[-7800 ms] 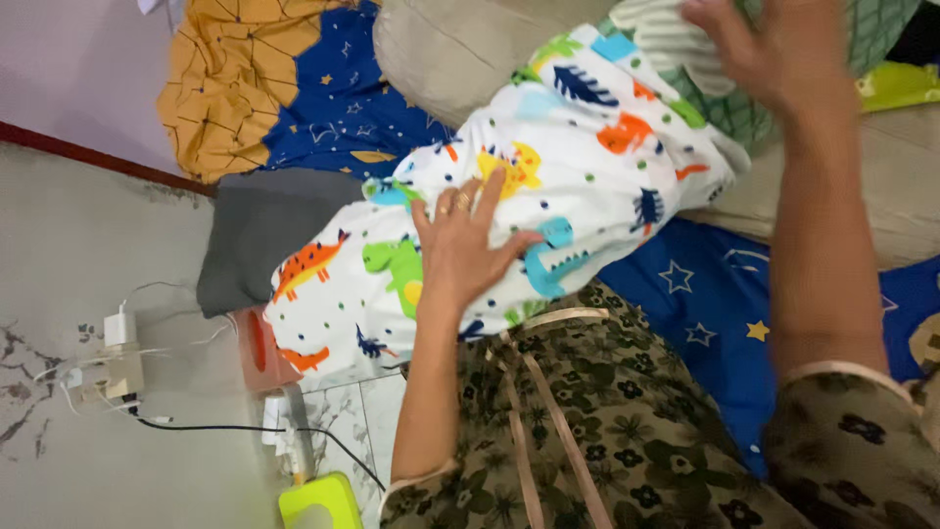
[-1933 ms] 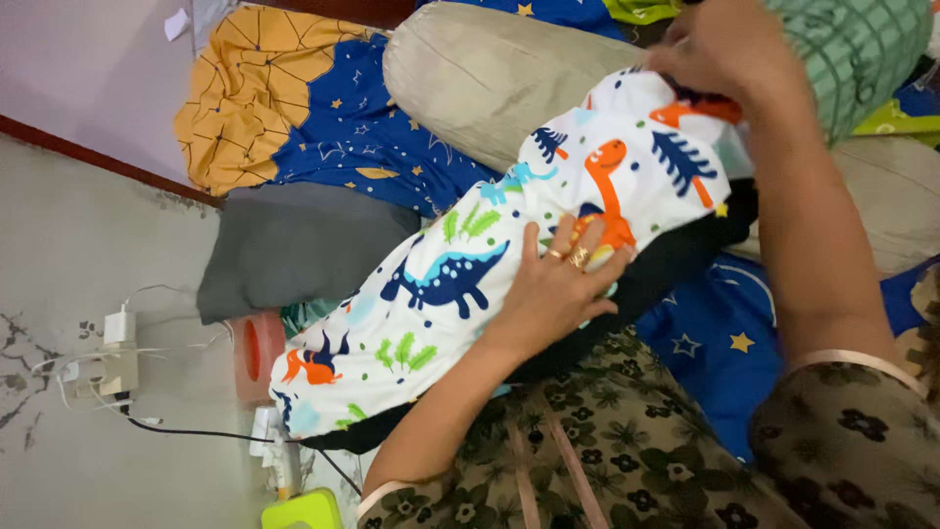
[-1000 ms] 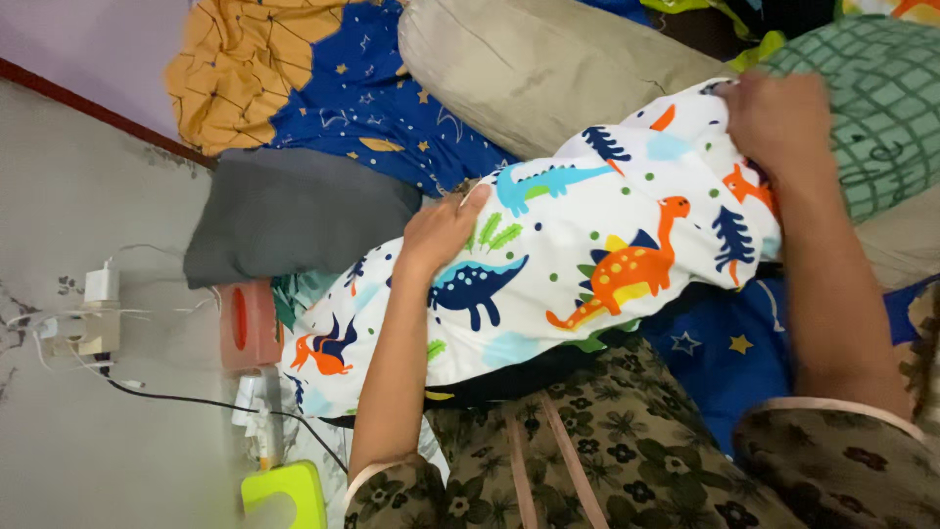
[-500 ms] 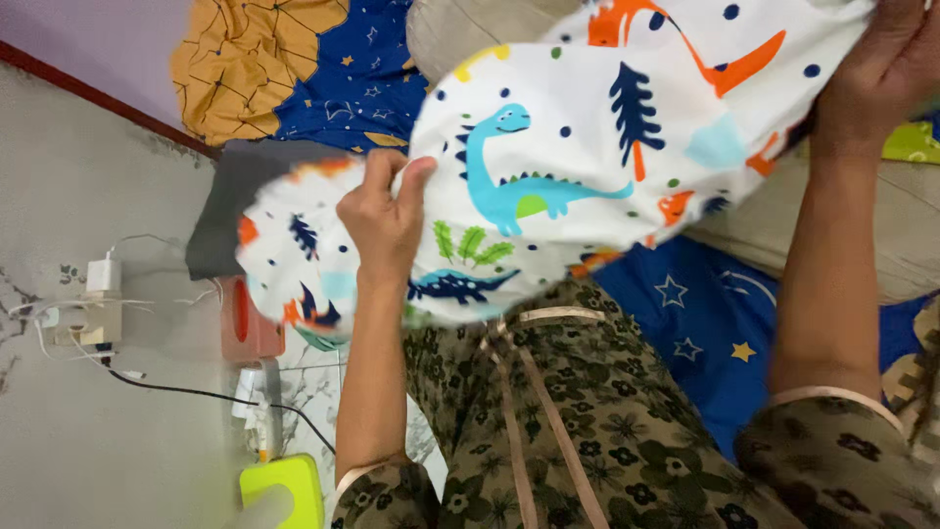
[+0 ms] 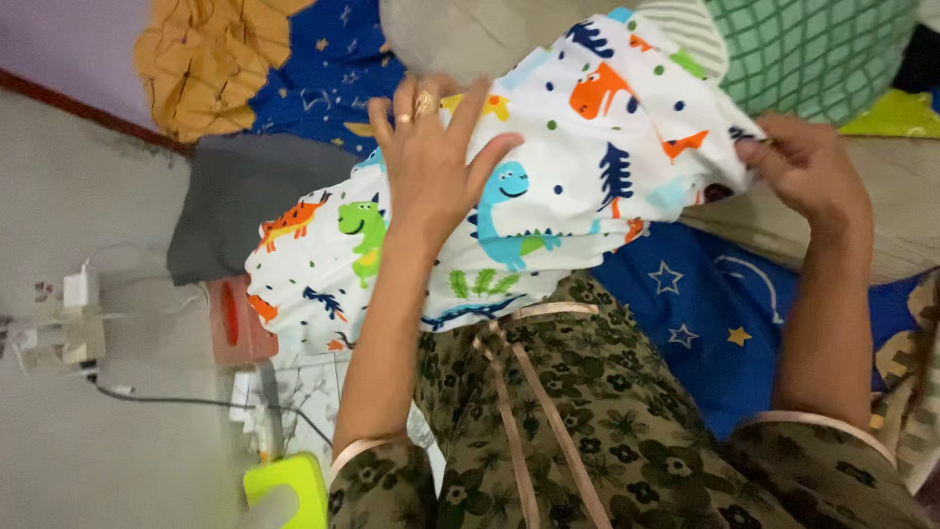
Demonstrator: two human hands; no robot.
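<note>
We sat on a bed spread with a blue star-print sheet (image 5: 685, 294), a pale marbled floor (image 5: 69, 451) running down the left of the frame. Nearest us, at the bottom, our olive floral clothing (image 5: 587, 431) filled the view, with a lime-green box (image 5: 289, 488) at the lower left edge. Past it, the white dinosaur-print pillow (image 5: 568, 186) lay across our lap in the middle of the frame. Our left hand (image 5: 431, 162) rested flat on it, fingers (image 5: 468, 108) spread wide and gripping nothing. Our right hand (image 5: 808, 171), at the right, had its fingers pinched closed on the pillow's cover edge. To the left sat a grey cushion (image 5: 235, 196) and a white charger block (image 5: 78, 323) with cables. Farthest, along the top, lay a beige bolster (image 5: 460, 34), a green checked pillow (image 5: 822, 54) and an orange patterned cloth (image 5: 201, 59).
</note>
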